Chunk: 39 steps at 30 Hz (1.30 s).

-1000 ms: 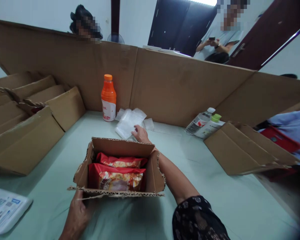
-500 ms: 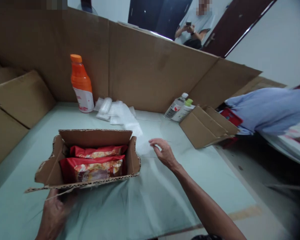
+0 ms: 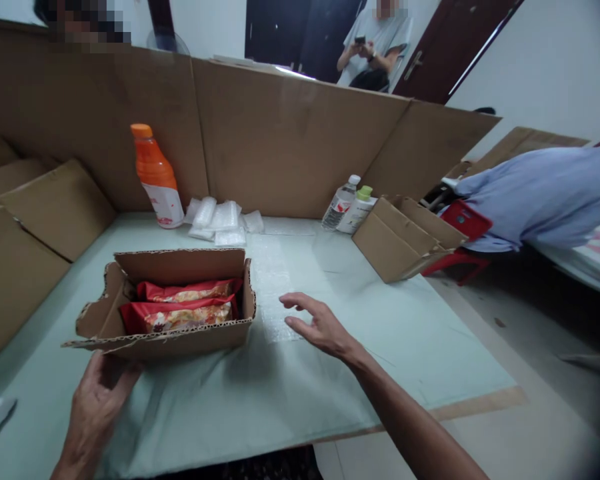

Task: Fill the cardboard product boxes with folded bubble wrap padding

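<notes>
Cardboard box [image 3: 185, 343] sits on the pale green bench [image 3: 405, 360], a bit left of the middle, with its top wide apart. Two red bags [image 3: 190, 313] are inside it, one behind the other. The left hand [image 3: 100, 393] is at the box's near left corner, with its thumb and fingers apart. Its fingertips are hidden by the box, so I cannot tell if it is gripping. The right hand [image 3: 325, 327] is spread, with bent fingers and the thumb away from them. It is at the near end of a flat strip of bubble wrap [image 3: 275, 287], and I cannot tell if they touch. Behind the box stand an orange bottle [image 3: 160, 180] and, just beside it, a clear wrap pile [image 3: 215, 220].
</notes>
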Each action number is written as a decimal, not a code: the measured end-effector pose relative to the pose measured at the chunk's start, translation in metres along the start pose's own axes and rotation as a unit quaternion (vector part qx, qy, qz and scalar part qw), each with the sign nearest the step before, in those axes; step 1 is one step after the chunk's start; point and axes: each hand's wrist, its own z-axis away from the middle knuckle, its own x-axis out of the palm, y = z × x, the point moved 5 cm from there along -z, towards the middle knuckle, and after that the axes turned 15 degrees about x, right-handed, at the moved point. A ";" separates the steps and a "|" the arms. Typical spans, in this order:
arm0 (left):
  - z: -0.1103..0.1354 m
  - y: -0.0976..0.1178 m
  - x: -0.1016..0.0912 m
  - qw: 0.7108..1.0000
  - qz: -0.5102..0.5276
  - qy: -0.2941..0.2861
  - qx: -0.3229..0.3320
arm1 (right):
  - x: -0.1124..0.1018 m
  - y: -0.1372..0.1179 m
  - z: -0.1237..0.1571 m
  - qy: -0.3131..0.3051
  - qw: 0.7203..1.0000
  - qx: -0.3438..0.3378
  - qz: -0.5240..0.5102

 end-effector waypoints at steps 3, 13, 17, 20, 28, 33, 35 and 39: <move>0.000 0.006 0.004 0.997 0.054 0.012 -0.062 | 0.036 -0.019 -0.017 -0.064 0.997 -0.048 -0.014; -0.098 0.029 0.065 0.996 0.085 -0.006 0.004 | 0.058 -0.021 -0.113 0.002 0.999 0.022 -0.032; -0.154 0.026 0.100 0.995 0.100 -0.017 0.018 | 0.047 -0.015 -0.169 0.050 0.997 0.050 -0.027; -0.162 0.014 0.110 0.993 0.119 -0.008 0.009 | 0.038 -0.007 -0.172 0.066 0.996 0.047 -0.029; -0.063 -0.013 0.069 0.992 0.100 -0.076 -0.004 | 0.011 0.039 -0.017 -0.055 0.982 -0.056 0.169; -0.007 0.006 0.067 0.988 0.079 -0.128 -0.015 | 0.035 0.049 0.017 -0.019 0.967 -0.049 0.251; 0.008 0.024 0.073 0.987 0.037 -0.157 0.016 | 0.046 0.044 0.014 0.034 0.968 -0.059 0.243; 0.040 0.068 0.083 0.960 0.002 -0.215 0.181 | 0.051 0.018 0.025 0.045 0.981 -0.086 0.170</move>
